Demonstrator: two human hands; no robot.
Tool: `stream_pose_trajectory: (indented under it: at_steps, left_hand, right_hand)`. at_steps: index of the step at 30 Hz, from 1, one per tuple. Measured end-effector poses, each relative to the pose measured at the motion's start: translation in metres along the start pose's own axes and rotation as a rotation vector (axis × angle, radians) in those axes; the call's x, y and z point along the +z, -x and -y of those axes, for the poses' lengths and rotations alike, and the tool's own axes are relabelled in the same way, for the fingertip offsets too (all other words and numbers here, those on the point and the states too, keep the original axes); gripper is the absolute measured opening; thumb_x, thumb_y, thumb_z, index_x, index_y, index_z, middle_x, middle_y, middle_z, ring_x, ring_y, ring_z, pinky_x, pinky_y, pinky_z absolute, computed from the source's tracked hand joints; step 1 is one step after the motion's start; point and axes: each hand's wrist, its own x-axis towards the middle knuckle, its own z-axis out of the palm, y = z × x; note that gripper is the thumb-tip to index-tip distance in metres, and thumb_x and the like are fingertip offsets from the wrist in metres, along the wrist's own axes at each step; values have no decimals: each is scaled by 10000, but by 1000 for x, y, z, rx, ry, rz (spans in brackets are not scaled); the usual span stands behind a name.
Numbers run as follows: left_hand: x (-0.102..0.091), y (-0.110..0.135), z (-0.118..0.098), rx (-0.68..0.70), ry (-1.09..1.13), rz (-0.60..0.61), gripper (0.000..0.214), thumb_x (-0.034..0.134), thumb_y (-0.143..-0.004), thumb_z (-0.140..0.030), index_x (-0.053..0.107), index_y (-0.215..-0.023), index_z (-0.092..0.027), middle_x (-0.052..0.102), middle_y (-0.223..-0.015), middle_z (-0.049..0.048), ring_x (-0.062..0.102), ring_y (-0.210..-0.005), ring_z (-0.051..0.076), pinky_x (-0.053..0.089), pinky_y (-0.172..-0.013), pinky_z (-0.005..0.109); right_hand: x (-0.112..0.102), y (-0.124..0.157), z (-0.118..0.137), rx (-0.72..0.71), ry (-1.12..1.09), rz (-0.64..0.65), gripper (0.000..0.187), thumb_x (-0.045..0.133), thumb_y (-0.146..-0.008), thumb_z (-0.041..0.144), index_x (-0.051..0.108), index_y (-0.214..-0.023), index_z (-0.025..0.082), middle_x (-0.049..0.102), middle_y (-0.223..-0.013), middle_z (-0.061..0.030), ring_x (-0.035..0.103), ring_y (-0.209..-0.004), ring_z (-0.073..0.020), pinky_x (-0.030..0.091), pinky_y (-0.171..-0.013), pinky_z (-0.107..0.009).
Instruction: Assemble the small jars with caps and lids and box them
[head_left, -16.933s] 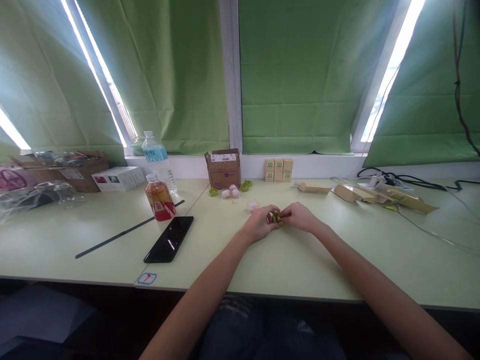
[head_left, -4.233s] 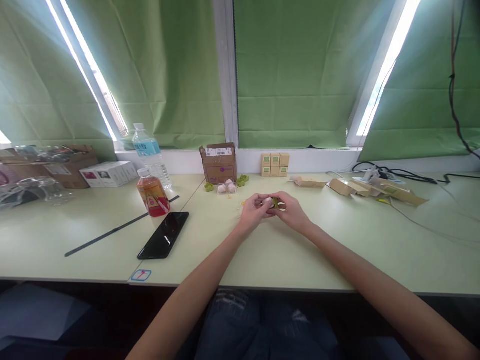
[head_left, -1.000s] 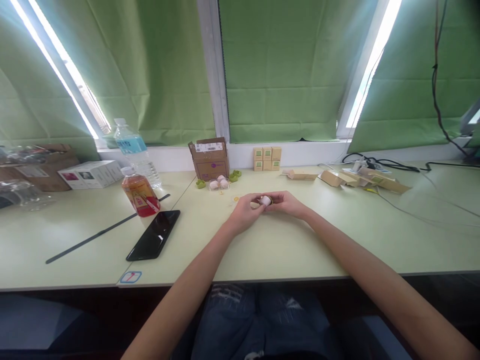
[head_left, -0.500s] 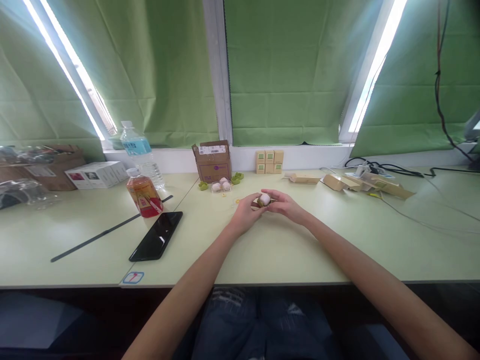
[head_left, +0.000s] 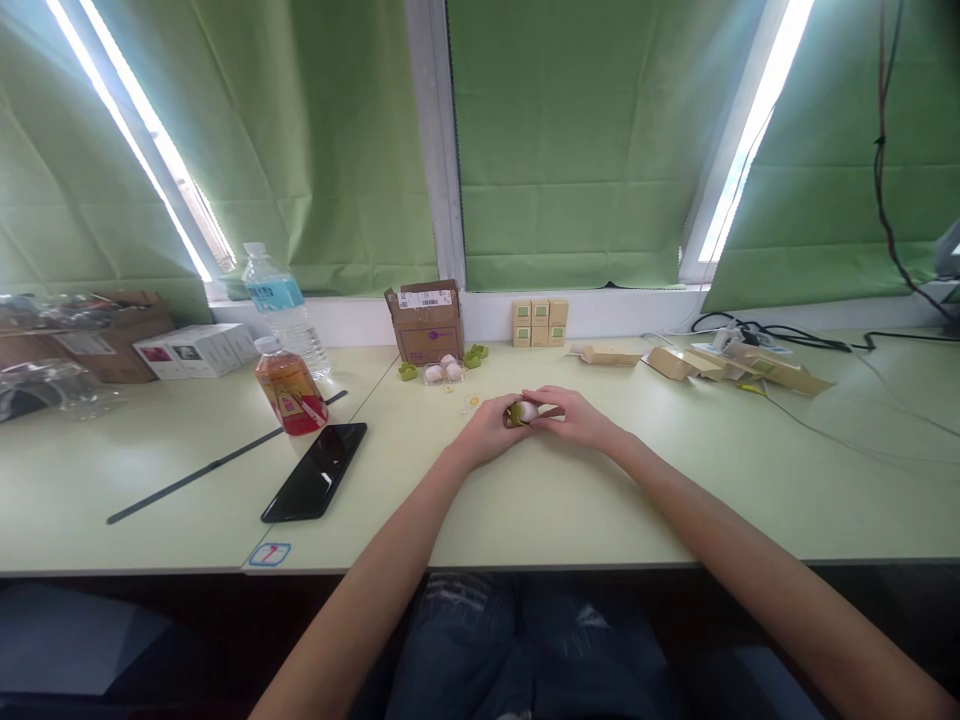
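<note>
A small pale pink ball (head_left: 528, 411) with a green leaf-like piece (head_left: 515, 412) along its left side is held low over the table between both hands. My left hand (head_left: 488, 430) curls its fingers round the green side. My right hand (head_left: 576, 416) pinches the pale side between thumb and fingers. Just beyond the left hand lies a small clear piece with a yellow spot (head_left: 472, 402). Farther back, several similar pale pink balls (head_left: 444, 370) sit in a clear tray, with green leafy pieces (head_left: 475, 355) beside them.
An open brown carton (head_left: 427, 330) and stacked small kraft boxes (head_left: 540, 323) stand by the wall. To the left are a water bottle (head_left: 281, 310), a red drink bottle (head_left: 291, 387), a phone (head_left: 315, 472) and a dark strip (head_left: 195, 475). Unfolded cardboard (head_left: 679, 364) and cables (head_left: 817, 343) lie at right.
The pale ball has been turned in my hands, so the green piece now faces left instead of lying beneath it. Both hands stay in nearly the same place.
</note>
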Motion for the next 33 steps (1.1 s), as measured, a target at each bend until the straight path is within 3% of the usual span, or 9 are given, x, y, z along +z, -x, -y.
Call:
stream_pose_trajectory:
  at_steps: [6, 11, 21, 29, 31, 33]
  left_hand:
    - [-4, -2, 0, -67, -224, -6, 288, 761, -775, -423, 729, -945, -194, 708, -857, 22, 567, -733, 178, 363, -621, 274]
    - [-5, -2, 3, -62, -188, -2, 311, 762, -774, -448, 739, -927, -179, 681, -786, 10, 531, -687, 163, 346, -603, 277]
    - [-3, -4, 9, -80, -108, -23, 324, 784, -738, -440, 751, -897, -160, 680, -759, 17, 558, -699, 173, 365, -615, 285]
    - [-4, -4, 6, -92, -106, -46, 283, 783, -719, -414, 732, -806, -150, 628, -684, 14, 512, -645, 161, 337, -592, 287]
    - [-5, -2, 5, -95, -38, -10, 306, 797, -710, -419, 744, -844, -149, 605, -679, -1, 492, -639, 149, 337, -592, 282]
    - [-3, 0, 2, -90, 69, 30, 330, 817, -697, -417, 755, -879, -149, 586, -679, -13, 478, -638, 137, 344, -592, 276]
  right_hand:
    - [4, -1, 0, -3, -25, 39, 436, 672, -857, 250, 715, -1291, 261, 696, -1192, -85, 685, -1071, -252, 618, -940, -432]
    - [7, -2, -6, 44, -99, 28, 503, 686, -833, 222, 688, -1333, 277, 705, -1153, -67, 692, -1069, -242, 606, -951, -429]
    - [9, -2, 8, 49, -26, -11, 351, 655, -855, 193, 774, -1172, 285, 752, -1088, -47, 692, -1011, -236, 583, -930, -402]
    - [8, -4, 3, 40, 11, -25, 223, 695, -842, 252, 786, -1045, 249, 735, -1056, -58, 694, -963, -228, 584, -932, -407]
    - [7, -3, 3, 74, -20, -22, 304, 750, -808, 297, 762, -1108, 246, 716, -1117, -70, 679, -1041, -244, 591, -925, -414]
    - [5, -2, 3, 109, -98, -23, 505, 813, -756, 331, 710, -1247, 269, 675, -1264, -80, 637, -1178, -265, 586, -950, -421]
